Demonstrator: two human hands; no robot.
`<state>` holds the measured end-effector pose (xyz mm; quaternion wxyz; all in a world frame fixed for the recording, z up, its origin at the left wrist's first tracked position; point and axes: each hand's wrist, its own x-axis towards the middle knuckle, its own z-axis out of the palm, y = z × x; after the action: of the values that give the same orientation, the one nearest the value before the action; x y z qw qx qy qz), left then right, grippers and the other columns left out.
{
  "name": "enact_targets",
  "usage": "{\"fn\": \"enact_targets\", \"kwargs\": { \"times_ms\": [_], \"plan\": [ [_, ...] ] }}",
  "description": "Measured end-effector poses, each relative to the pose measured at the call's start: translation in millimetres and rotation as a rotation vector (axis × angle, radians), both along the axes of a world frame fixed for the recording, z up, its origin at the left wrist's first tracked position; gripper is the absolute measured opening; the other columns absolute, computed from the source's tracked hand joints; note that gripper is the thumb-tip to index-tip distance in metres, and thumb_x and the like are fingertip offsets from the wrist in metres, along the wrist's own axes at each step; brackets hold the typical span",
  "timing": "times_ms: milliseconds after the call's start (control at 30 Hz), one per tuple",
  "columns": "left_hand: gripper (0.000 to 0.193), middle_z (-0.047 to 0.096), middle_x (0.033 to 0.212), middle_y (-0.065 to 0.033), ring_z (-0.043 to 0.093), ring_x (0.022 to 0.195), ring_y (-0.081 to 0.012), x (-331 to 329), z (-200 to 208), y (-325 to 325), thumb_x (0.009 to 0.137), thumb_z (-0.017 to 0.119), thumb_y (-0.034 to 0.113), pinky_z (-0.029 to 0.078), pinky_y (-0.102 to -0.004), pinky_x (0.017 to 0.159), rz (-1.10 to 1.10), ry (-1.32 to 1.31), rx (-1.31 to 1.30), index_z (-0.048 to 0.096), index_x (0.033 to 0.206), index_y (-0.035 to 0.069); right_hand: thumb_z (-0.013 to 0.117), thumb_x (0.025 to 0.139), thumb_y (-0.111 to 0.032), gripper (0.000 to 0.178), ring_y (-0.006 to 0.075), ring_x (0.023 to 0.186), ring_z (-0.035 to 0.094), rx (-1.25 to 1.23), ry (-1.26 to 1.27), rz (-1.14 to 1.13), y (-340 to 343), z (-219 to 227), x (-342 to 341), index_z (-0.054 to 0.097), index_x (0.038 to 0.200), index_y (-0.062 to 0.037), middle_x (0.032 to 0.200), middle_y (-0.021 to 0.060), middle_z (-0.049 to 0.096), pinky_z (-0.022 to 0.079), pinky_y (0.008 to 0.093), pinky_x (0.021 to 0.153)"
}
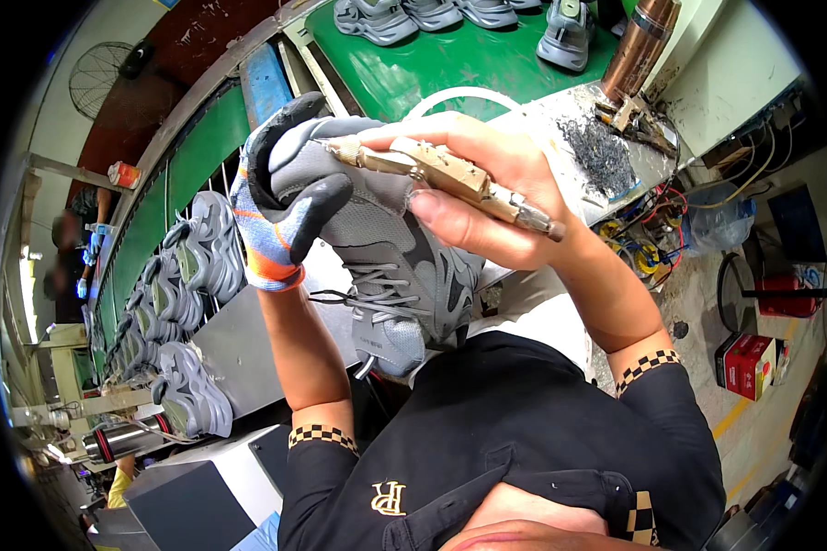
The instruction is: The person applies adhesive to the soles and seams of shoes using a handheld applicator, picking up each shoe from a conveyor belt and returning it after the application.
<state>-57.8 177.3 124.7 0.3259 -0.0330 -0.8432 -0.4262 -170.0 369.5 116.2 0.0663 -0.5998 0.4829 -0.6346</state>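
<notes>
My left hand (294,207), in a blue, black and orange work glove, grips a grey lace-up sneaker (381,230) around its toe end. The shoe is held up in front of my chest, heel toward me, laces facing up. My bare right hand (510,170) is closed around a brass-coloured spray gun (446,170) with a crusted nozzle. That nozzle points left, at or just above the shoe's toe; whether it touches I cannot tell. A white hose (464,94) arches behind my right hand.
Several grey sneakers (377,20) stand on a green surface ahead; more (213,248) line the left-hand conveyor. A copper-coloured cylinder (641,46) stands at back right, near black residue (599,151) on the bench. Loose wires (648,234) and a red box (747,365) lie right.
</notes>
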Motion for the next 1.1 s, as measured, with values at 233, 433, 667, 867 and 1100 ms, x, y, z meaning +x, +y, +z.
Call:
{"fn": "enact_targets", "kwargs": {
  "times_ms": [233,433,667,867,1100],
  "plan": [
    [0.075,0.056,0.123,-0.0166,0.057,0.108,-0.0231,-9.2,-15.3,-22.7,0.075,0.065,0.048,0.043,-0.0350,0.095,0.070,0.030,0.078,0.051,0.125,-0.006,0.053,0.086,-0.008,0.044,0.0099,0.055,0.047,-0.002,-0.374,0.104,0.3,-52.9,1.1,0.047,0.127,0.0080,0.067,0.0055,0.054,0.040,0.0242,0.053],
    [0.071,0.055,0.125,-0.0167,0.056,0.110,-0.0243,-15.1,-36.0,-47.7,0.078,0.058,0.049,0.042,-0.0358,0.096,0.106,0.098,0.070,0.053,0.123,-0.006,0.054,0.087,-0.009,0.045,0.0111,0.055,0.048,0.015,-0.511,0.113,9.1,-103.9,13.6,0.045,0.127,0.0084,0.064,0.0063,0.052,0.040,0.0250,0.051],
    [0.071,0.056,0.125,-0.0168,0.055,0.111,-0.0244,-13.5,-49.4,-62.6,0.078,0.062,0.046,0.040,-0.0352,0.097,0.094,0.097,0.194,0.051,0.126,-0.005,0.052,0.087,-0.007,0.041,0.0101,0.056,0.050,0.102,-0.554,0.105,23.8,-138.8,27.9,0.047,0.126,0.0053,0.069,0.0087,0.057,0.044,0.0256,0.054],
    [0.064,0.055,0.124,-0.0164,0.056,0.110,-0.0249,-3.5,-56.9,-77.8,0.083,0.055,0.044,0.042,-0.0354,0.096,0.119,0.090,0.193,0.051,0.125,-0.005,0.054,0.088,-0.008,0.041,0.0106,0.060,0.052,0.159,-0.681,0.173,37.0,-155.0,42.1,0.047,0.126,0.0036,0.093,0.0129,0.060,0.045,0.0270,0.055],
    [0.067,0.050,0.130,-0.0166,0.050,0.119,-0.0268,8.0,-72.0,-81.8,0.090,0.042,0.046,0.037,-0.0387,0.102,0.164,0.024,0.402,0.043,0.133,-0.005,0.054,0.088,-0.011,0.043,0.0112,0.059,0.052,0.184,-0.762,0.173,52.6,-170.5,54.7,0.046,0.127,0.0034,0.094,0.0126,0.059,0.045,0.0267,0.055]
  ]
}}
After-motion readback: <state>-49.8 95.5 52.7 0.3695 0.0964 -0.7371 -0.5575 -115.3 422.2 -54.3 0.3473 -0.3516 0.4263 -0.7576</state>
